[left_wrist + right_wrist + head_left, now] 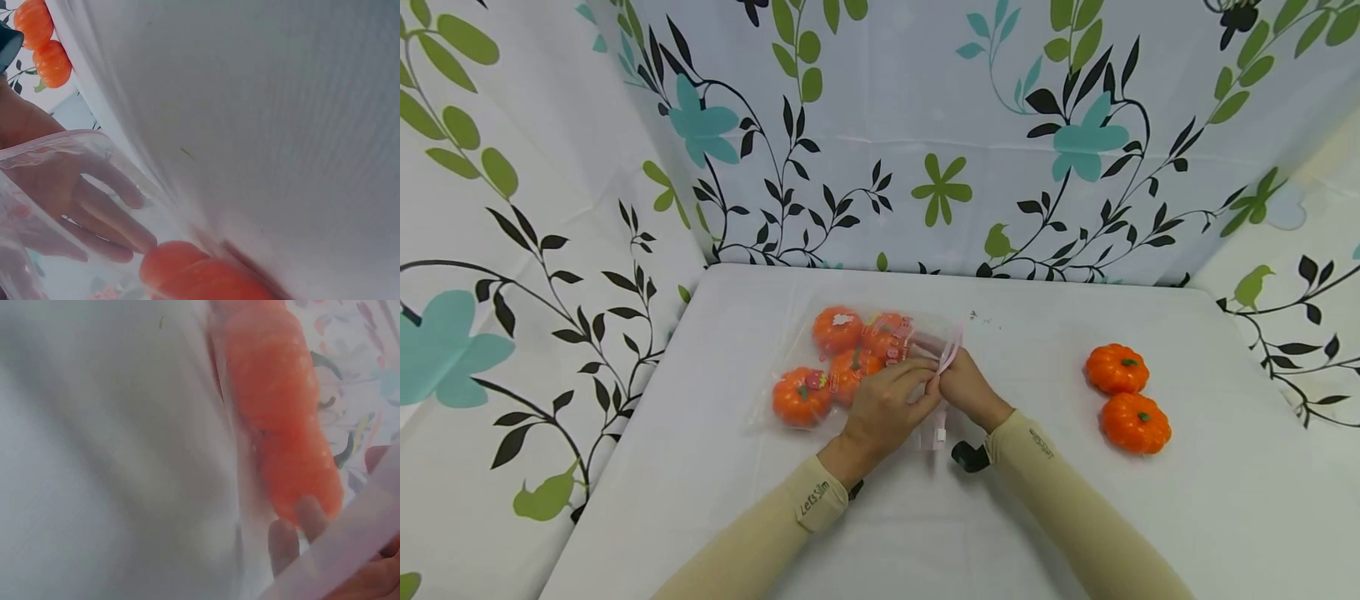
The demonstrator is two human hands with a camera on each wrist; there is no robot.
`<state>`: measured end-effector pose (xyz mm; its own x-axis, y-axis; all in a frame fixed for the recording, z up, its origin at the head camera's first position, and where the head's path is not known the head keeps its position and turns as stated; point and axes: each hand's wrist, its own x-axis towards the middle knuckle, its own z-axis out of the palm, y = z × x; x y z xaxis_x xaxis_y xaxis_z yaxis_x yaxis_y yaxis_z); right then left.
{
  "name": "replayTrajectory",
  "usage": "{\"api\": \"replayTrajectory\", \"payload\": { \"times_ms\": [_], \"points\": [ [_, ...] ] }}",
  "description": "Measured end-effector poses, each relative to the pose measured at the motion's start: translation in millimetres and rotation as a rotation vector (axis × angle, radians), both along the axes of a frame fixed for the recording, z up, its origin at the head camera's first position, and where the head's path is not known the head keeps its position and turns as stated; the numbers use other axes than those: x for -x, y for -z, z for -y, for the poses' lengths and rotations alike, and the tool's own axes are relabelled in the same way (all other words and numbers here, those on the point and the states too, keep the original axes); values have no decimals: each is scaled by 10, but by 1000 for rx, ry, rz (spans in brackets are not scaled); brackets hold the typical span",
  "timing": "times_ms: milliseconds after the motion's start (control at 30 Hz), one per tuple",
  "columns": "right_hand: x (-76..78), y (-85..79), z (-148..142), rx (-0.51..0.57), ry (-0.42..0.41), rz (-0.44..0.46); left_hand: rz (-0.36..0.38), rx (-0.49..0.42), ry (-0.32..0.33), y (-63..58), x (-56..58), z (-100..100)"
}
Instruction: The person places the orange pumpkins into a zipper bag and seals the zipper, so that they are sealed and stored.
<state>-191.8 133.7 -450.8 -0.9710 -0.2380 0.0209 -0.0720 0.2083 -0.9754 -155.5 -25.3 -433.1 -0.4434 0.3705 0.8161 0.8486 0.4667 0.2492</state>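
Where the bag point(952, 350) overlaps, right hand point(966, 385) looks hazy.

Leaf-printed fabric point(895, 100) hangs behind — and beside — a white table point(1037, 333).

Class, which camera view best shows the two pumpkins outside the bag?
The head view: both loose pumpkins appear whole there, green stems showing, on the white table right of the bag. The left wrist view catches them small at its upper left, no stems visible. The right wrist view shows bagged pumpkins, not these.
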Motion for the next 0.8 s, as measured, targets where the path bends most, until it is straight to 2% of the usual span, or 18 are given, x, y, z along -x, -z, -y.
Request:
{"api": "replayTrajectory", "payload": {
  "times_ms": [200, 400, 500, 600, 800],
  "points": [
    [32, 5, 8, 10, -32, 44, -16, -10, 9, 20, 15, 2],
    [19, 24, -4, 23, -77, 95, 1, -15, -3, 20, 19, -4],
    [-12, 46, -54, 0, -60, 45, 13, -23, -9, 11, 21, -9],
    [-101, 36, -170, -54, 31, -52, 31, -33, -14, -2, 23, -14],
    [-373, -61, -591, -285, 312, -224, 63, -52, -31, 4, 15, -11]
  ]
}}
